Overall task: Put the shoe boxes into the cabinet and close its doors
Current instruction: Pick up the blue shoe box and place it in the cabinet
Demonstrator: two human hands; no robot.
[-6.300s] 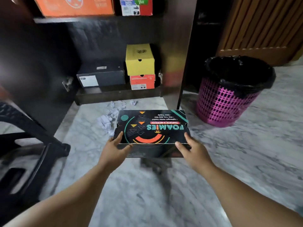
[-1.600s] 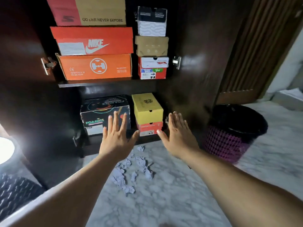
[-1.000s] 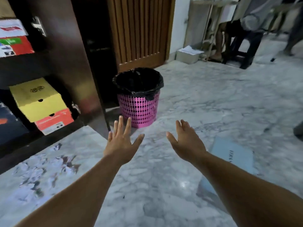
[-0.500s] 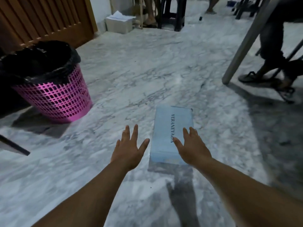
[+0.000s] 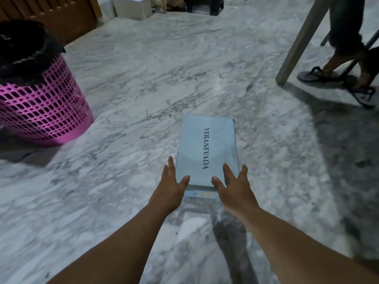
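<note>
A: Head view. Task thing?
B: Light blue shoe box (image 5: pixel 207 150), lid on, flat on the marble floor (image 5: pixel 133 83), centre of the frame, a bit low. Long side runs away from the camera. "VERANEVADA" printed along the lid.

A: Left hand?
B: Left hand (image 5: pixel 171 186) at the box's near left corner, fingers straight and spread wide, holding nothing. Thumb tip lies over the lid's near edge; fingers run alongside the left side. Real contact, cannot tell.

A: Right hand?
B: Right hand (image 5: pixel 235 185) at the near right corner, also wide, fingers splayed, nothing gripped. Thumb and forefinger overlap the lid, the other fingers reach past the right edge. Touching or just above, cannot tell.

A: Arms?
B: Both forearms bare, coming in from the bottom of the frame, converging on the box.

A: Rest?
B: Pink mesh bin (image 5: pixel 39 105) with a black liner (image 5: pixel 24 50), left edge, well apart from the box. Brown slatted wood panel (image 5: pixel 51 15) upper left behind it. White box (image 5: pixel 133 7) at top centre against the wall. Pale slanted leg (image 5: pixel 299 42) upper right. Beside it another person's feet in sandals (image 5: pixel 320 75), right edge. Dark shadow on the floor below them, down the right side.

A: Cabinet?
B: Not in this frame.
</note>
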